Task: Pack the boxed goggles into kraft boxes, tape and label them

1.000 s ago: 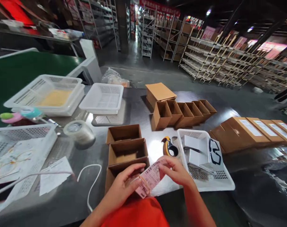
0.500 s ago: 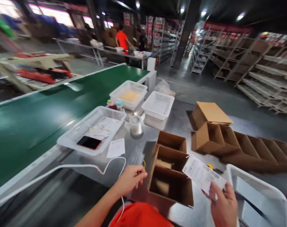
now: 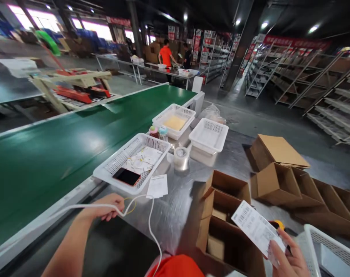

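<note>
My left hand (image 3: 109, 207) is closed beside the belt's edge, with a thin yellow rubber band (image 3: 133, 206) looping out from its fingertips. A white cord (image 3: 76, 207) crosses in front of that hand; whether it touches the fingers I cannot tell. On the right, my right hand (image 3: 288, 254) pinches a printed paper slip (image 3: 255, 227) with a barcode, held tilted above open cardboard boxes (image 3: 205, 234). Small brown items lie inside those boxes. A white basket (image 3: 105, 169) beyond my left hand holds a phone (image 3: 126, 176) and papers with yellow bands.
A green conveyor belt (image 3: 85, 134) runs along the left. On the metal table are paper slips (image 3: 157, 186), a tape roll (image 3: 181, 157), two small jars, more white baskets (image 3: 208, 135) and a row of cardboard boxes (image 3: 274, 184). People stand at a far table.
My left hand has moved left, from beside the boxes to the white cord, carrying the yellow band. My right hand still holds the slip. The view has shifted, so the table sits further right.
</note>
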Available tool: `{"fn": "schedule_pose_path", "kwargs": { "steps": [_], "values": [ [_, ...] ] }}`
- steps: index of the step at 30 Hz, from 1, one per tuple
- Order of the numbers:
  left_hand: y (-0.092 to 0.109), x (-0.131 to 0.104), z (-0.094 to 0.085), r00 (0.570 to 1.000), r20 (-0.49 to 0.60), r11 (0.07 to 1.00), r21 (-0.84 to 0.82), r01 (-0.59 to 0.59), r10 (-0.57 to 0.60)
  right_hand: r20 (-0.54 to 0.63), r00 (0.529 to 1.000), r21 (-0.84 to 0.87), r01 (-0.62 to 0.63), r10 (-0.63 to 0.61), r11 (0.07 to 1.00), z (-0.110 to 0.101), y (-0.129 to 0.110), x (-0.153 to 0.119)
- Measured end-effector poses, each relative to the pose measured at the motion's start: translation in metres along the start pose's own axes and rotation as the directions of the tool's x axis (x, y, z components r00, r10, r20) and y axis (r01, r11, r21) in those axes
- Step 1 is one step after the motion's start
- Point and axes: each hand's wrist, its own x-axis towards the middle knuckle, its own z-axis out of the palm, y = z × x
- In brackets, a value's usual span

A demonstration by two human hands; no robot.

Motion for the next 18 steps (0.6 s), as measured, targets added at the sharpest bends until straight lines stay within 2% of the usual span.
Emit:
{"fn": "schedule_pose_path", "kwargs": {
  "steps": [3,5,7,9,11,14,16,18],
  "values": [
    [0.028,0.057,-0.013,0.981,-0.193,1.000,-0.020,0.000,-0.003,-0.009,1.000,-0.029,-0.003,0.002,1.000,0.005,0.004,-0.005],
    [0.044,0.091,-0.018,0.949,-0.315,0.996,-0.086,-0.037,0.008,-0.024,1.000,-0.036,0.003,-0.004,0.999,0.006,0.009,-0.009],
    [0.055,0.115,-0.016,0.913,-0.409,0.985,-0.152,-0.078,0.009,-0.022,1.000,-0.040,0.008,-0.009,0.999,0.006,0.013,-0.014],
    [0.061,0.125,-0.009,0.879,-0.476,0.969,-0.209,-0.130,0.015,-0.014,1.000,-0.048,0.002,-0.003,0.999,0.007,0.017,-0.022],
    [0.059,0.122,0.000,0.856,-0.516,0.946,-0.261,-0.190,0.029,-0.014,1.000,-0.047,-0.004,0.003,0.999,0.009,0.019,-0.031],
    [0.043,0.098,0.005,0.830,-0.556,0.902,-0.335,-0.271,0.043,-0.009,0.999,-0.027,-0.043,0.043,0.999,0.011,0.019,-0.038],
    [0.028,0.078,-0.001,0.797,-0.603,0.874,-0.372,-0.313,0.029,0.014,0.997,-0.003,-0.078,0.078,0.997,0.010,0.020,-0.038],
    [0.012,0.057,-0.011,0.737,-0.675,0.855,-0.389,-0.344,-0.010,0.039,0.995,0.000,-0.092,0.092,0.996,0.006,0.021,-0.033]
  ]
}}
